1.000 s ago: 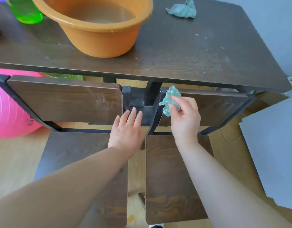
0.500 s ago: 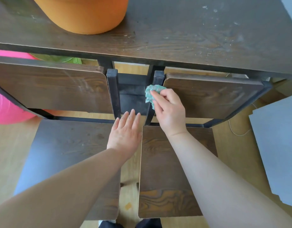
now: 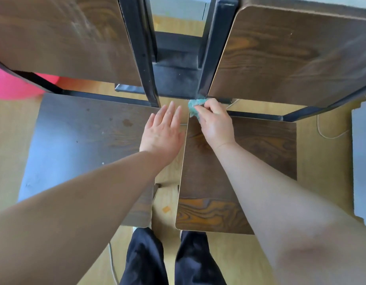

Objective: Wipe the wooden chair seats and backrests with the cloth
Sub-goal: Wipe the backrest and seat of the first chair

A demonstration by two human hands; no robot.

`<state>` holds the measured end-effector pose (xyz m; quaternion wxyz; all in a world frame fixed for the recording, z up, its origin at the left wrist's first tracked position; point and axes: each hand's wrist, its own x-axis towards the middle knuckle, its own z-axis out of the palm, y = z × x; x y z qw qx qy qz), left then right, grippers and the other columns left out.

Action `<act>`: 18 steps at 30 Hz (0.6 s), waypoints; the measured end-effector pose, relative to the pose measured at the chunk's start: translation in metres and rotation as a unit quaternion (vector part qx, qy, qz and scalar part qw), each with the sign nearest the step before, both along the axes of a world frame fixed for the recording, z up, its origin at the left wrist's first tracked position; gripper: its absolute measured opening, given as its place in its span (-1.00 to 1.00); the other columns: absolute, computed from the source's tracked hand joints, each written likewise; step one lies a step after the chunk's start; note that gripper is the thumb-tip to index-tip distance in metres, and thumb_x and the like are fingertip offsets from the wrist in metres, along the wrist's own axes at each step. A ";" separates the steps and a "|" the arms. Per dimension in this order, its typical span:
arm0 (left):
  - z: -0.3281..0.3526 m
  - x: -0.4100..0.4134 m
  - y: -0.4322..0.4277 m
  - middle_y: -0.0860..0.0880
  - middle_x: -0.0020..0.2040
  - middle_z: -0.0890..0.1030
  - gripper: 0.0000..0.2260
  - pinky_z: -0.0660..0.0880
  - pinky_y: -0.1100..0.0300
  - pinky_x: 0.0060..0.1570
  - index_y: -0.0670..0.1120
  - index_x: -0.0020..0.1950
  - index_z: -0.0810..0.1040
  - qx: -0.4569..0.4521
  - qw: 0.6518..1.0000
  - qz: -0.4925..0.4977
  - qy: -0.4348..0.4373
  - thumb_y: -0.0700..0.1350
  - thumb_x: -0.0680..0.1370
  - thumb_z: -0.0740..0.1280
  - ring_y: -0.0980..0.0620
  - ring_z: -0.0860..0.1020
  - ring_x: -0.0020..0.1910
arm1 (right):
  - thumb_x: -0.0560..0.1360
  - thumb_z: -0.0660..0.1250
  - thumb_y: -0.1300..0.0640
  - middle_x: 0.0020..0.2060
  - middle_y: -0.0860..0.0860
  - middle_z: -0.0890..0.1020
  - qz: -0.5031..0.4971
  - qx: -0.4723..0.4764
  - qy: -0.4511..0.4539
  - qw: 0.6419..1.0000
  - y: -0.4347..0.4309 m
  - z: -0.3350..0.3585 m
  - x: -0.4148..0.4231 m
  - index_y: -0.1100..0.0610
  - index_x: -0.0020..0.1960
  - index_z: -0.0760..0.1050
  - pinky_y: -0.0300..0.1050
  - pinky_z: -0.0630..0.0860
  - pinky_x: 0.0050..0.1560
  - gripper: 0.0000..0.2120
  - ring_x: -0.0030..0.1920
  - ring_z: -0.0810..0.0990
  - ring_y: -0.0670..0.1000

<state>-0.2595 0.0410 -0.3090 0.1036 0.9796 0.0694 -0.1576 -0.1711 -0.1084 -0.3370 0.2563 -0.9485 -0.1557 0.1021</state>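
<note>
Right hand [image 3: 216, 122] pinches cloth [image 3: 195, 106] at right seat's [image 3: 260, 145] back corner, against black post [image 3: 211, 58], apparently touching. Left hand [image 3: 162, 133] flat, fingers straight, on left seat [image 3: 79, 140]. Risk: small wad misses broad backrest [image 3: 291, 58]; cloth snags post.

Teal cloth [image 3: 195, 105]: small, crumpled, pinched in the right hand [image 3: 216, 125] at the rear left corner of the right seat [image 3: 260, 145]. Left seat [image 3: 85, 140] alongside, narrow gap between; both flat, dark wood-grain. Left backrest [image 3: 60, 38] and right backrest [image 3: 291, 58]: matching panels, rounded corners, standing behind the seats.
</note>
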 end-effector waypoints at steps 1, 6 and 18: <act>-0.004 0.000 0.000 -0.03 0.64 -0.05 -0.43 -0.07 -0.03 0.56 -0.03 0.63 -0.10 -0.003 1.000 0.003 -0.001 0.08 0.68 0.02 -0.03 -0.08 0.61 | 0.59 0.26 0.01 0.04 -0.13 0.47 -0.011 0.007 0.009 1.000 0.000 -0.005 0.000 0.04 0.12 0.50 -0.28 0.37 -0.03 -0.85 -0.03 0.36 -0.19; -0.022 -0.004 0.006 -0.04 0.64 -0.06 -0.42 -0.05 -0.03 0.57 -0.02 0.63 -0.11 -0.005 1.000 0.010 0.008 0.09 0.67 0.02 -0.03 -0.09 0.61 | 0.57 0.34 0.09 0.13 -0.01 0.54 -0.006 -0.025 0.011 1.000 0.002 -0.023 -0.003 0.03 0.13 0.52 -0.26 0.48 -0.02 -0.85 0.11 0.53 -0.01; 0.043 0.014 0.011 -0.04 0.64 -0.02 -0.41 0.03 -0.03 0.54 -0.02 0.62 -0.08 0.001 0.999 -0.008 -0.045 0.08 0.67 0.08 -0.04 -0.03 0.60 | 0.54 0.36 0.24 0.02 0.10 0.57 0.048 0.045 -0.169 0.983 -0.024 0.070 -0.017 0.18 0.26 0.58 0.02 0.61 -0.01 -0.71 0.04 0.55 0.12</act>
